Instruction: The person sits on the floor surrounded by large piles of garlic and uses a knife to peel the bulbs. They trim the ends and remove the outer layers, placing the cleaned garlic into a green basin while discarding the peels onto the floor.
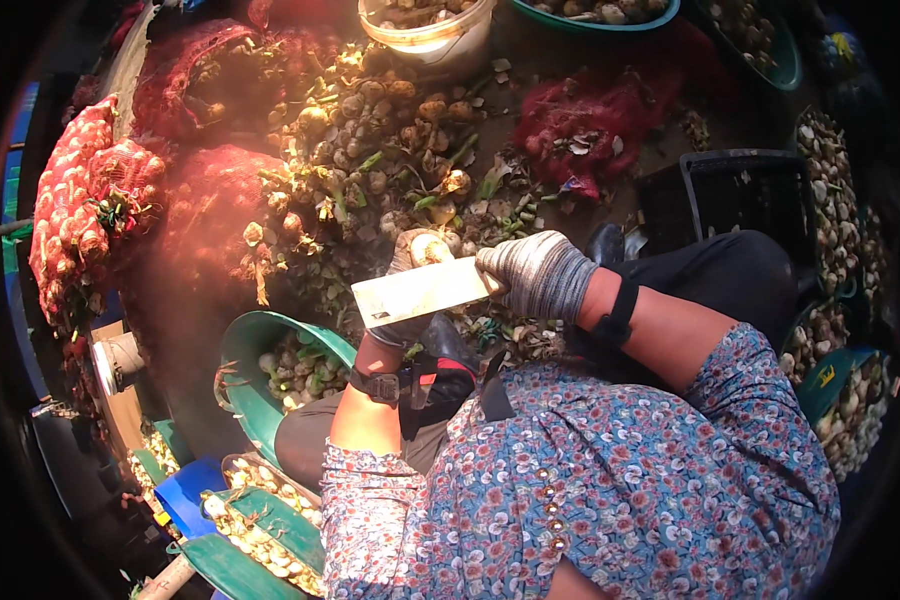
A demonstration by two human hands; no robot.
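I see two gloved hands trimming one onion bulb with one broad cleaver over a heap of bulbs

From the left I count three red mesh sacks (85, 200) bulging with round bulbs, coarse netting stretched tight, then one green plastic basin (245, 345) with a smooth curved rim, holding peeled pale bulbs and green scraps; my left hand (407, 290), in a knitted glove with a dark watch on the wrist, is curled closed around the single onion bulb (428, 247), held just above the flat rectangular cleaver (420, 293); my right hand (540, 275), in a ribbed grey glove, is clenched tight on the cleaver's handle end; beyond lies the loose pile of bulbs (390, 130) on the ground, one white bucket (440, 35) above it, and one black slatted crate (745, 190) at the right
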